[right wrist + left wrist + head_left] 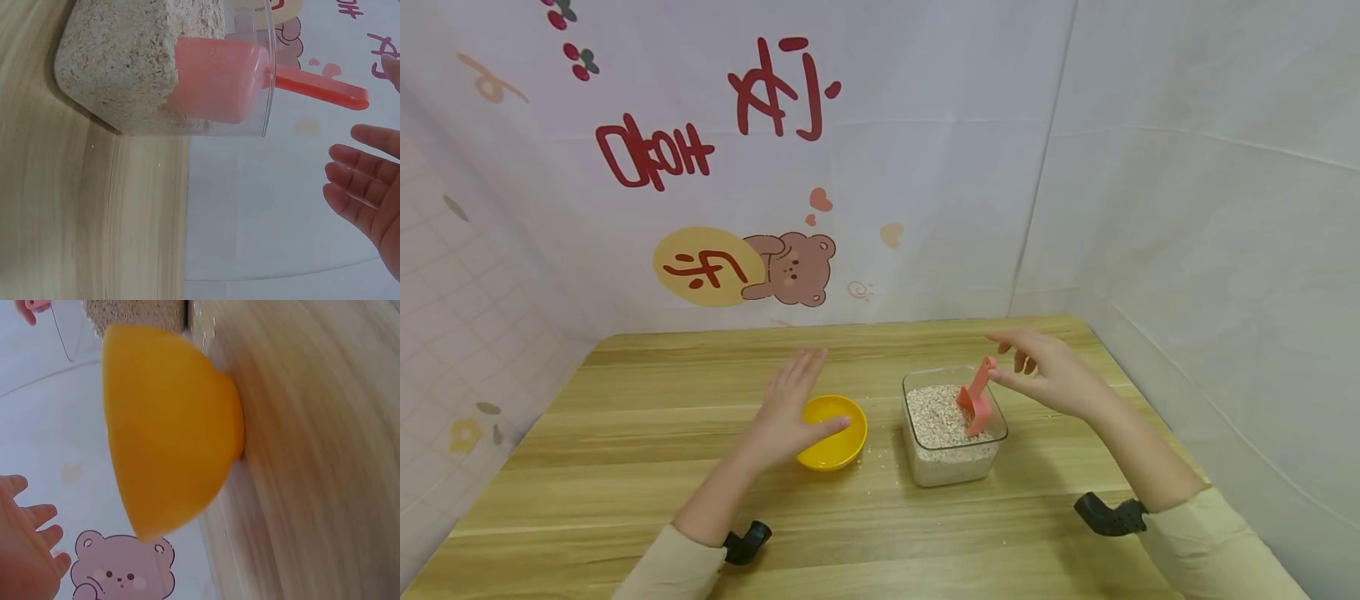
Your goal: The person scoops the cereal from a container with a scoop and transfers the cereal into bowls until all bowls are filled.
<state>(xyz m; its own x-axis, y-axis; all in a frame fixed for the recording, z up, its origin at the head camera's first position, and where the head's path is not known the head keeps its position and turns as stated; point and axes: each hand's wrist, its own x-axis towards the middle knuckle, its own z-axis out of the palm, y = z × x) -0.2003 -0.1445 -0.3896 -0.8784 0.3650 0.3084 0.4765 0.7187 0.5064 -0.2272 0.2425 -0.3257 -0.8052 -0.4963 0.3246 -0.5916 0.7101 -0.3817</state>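
Head view: yellow bowl (837,455) and pink scoop (978,410), both ungripped

At the far left, pale grid lines and a flower on the white backdrop (940,167). Next, a cream left sleeve (672,568), with a black left wrist fitting (748,543) along its inner side.

Beyond the sleeve, the left hand (786,412). Hovers with spread fingers, released, partly in front of the yellow bowl's left rim. In the left wrist view, shows above the rim and apart from it. Behind, on the backdrop, a printed brown bear (797,268) below red characters.

Under the left thumb, the yellow bowl. Stands upright on the wood-grain table (880,550). Just to its right, a few scattered crumbs.

Then a clear container (951,475) of pale flakes (934,412). Near its right side, the pink scoop. Sits scoop-end down in the flakes, with a tilted handle rising above the rim.

Just beside the handle, the right hand (1048,373). Reaches with slightly bent fingers, released; in the right wrist view, shows a gap between fingertips and handle.

Farther right and nearer, a black right wrist fitting (1108,515), then a cream right sleeve (1217,546).
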